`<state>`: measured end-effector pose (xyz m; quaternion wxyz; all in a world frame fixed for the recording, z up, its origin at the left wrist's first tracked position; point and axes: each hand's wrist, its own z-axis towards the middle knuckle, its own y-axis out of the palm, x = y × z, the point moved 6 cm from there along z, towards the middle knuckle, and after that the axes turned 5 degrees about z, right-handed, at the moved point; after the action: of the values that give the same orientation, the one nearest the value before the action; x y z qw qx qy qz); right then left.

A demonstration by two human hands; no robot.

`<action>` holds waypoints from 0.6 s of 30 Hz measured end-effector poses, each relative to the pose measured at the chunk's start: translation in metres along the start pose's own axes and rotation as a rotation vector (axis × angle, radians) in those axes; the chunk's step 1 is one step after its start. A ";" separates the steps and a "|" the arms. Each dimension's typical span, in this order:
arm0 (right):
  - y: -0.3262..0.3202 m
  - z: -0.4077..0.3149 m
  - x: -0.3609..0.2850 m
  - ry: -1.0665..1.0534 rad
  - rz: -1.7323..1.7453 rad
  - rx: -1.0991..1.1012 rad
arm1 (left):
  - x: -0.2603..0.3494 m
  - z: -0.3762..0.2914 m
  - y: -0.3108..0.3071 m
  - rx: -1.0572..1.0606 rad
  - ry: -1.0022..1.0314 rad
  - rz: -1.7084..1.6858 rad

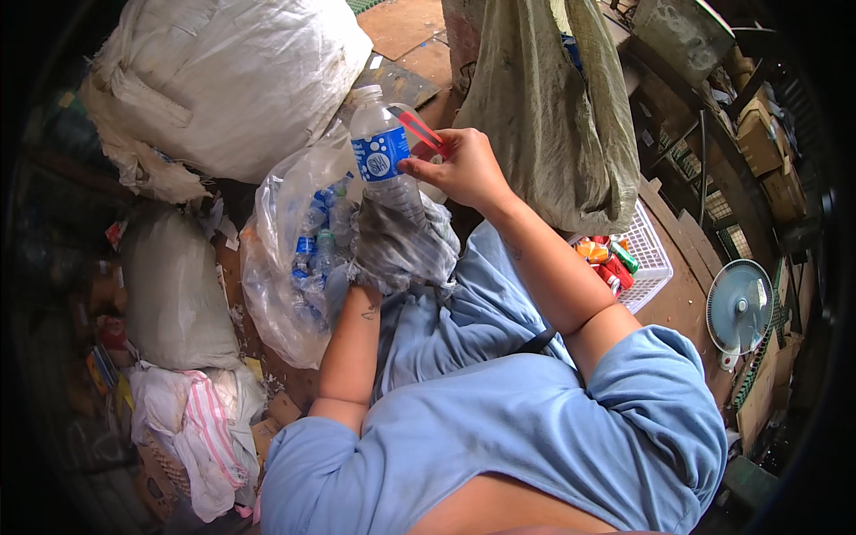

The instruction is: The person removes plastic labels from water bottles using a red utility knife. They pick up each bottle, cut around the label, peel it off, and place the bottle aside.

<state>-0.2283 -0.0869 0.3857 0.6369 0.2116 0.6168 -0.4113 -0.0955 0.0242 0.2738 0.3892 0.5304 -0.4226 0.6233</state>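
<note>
A clear plastic bottle (376, 127) with a blue label and no cap on its neck stands tilted in front of me. Its lower part is wrapped by a grey cloth or worn glove covering my left hand (404, 244), which grips the bottle; the fingers are hidden. Pinched between the thumb and fingers of my right hand (461, 164) is a red-handled cutter (421, 132), held against the right side of the label. Left of the bottle, a clear plastic bag (267, 267) holds several plastic bottles (321, 247).
A large white sack (234, 87) lies at the upper left, above a grey sack (175, 287). A greenish sack (535, 127) hangs at the upper right. Beside it, a white plastic crate (652, 264) holds crushed drink cans (612, 267). An electric fan (740, 305) stands at the right.
</note>
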 end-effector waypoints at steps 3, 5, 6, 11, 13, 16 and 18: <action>-0.006 0.004 0.005 0.005 0.010 -0.048 | 0.002 -0.003 -0.001 -0.024 0.001 0.025; -0.009 0.003 0.003 0.009 -0.015 -0.061 | 0.003 -0.003 0.000 -0.040 -0.002 0.039; -0.011 0.002 0.002 0.005 -0.023 -0.055 | 0.002 -0.003 0.001 -0.047 -0.004 0.047; -0.019 0.005 0.009 0.007 -0.114 0.011 | 0.003 -0.003 0.009 -0.071 -0.003 0.092; -0.024 0.011 0.014 -0.045 -0.140 0.021 | 0.002 -0.003 0.013 -0.068 0.002 0.117; -0.037 0.034 0.047 -0.085 0.045 0.044 | 0.002 -0.006 0.019 -0.053 0.018 0.154; -0.051 0.043 0.051 -0.039 0.031 0.060 | 0.002 -0.006 0.021 -0.039 0.026 0.180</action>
<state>-0.2471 -0.1625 0.3555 0.6486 0.2322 0.5881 -0.4238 -0.1172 0.0227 0.2726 0.3473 0.4747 -0.4755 0.6542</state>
